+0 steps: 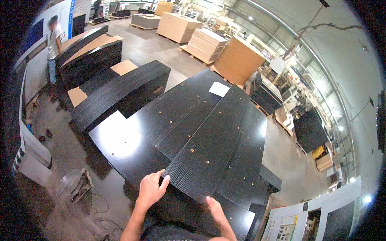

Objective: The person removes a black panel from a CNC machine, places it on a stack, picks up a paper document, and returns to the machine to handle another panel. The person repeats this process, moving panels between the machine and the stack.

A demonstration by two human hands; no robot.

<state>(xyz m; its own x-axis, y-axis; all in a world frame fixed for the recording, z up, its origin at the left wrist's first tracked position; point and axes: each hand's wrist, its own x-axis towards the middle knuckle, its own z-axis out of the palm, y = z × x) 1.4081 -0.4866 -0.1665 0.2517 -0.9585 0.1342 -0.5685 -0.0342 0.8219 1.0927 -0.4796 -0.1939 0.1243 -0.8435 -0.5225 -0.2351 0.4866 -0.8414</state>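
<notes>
A long black wood-grain board (197, 164) lies lengthwise in front of me on a stack of similar black panels (148, 170). Small drilled holes dot its top and the neighbouring boards. My left hand (152, 188) grips its near left corner, thumb on top. At the near right corner my right hand (216, 211) holds the same board. The right thumb rests on the edge, while the other fingers are hidden below. A white paper sheet (219, 89) lies across the boards at the far end.
More black panel stacks (124, 90) stand to the left, where a person (53, 48) is beside them. Brown board stacks (239, 60) on pallets line the far side. A grey appliance with a cable (75, 186) is on the floor at left.
</notes>
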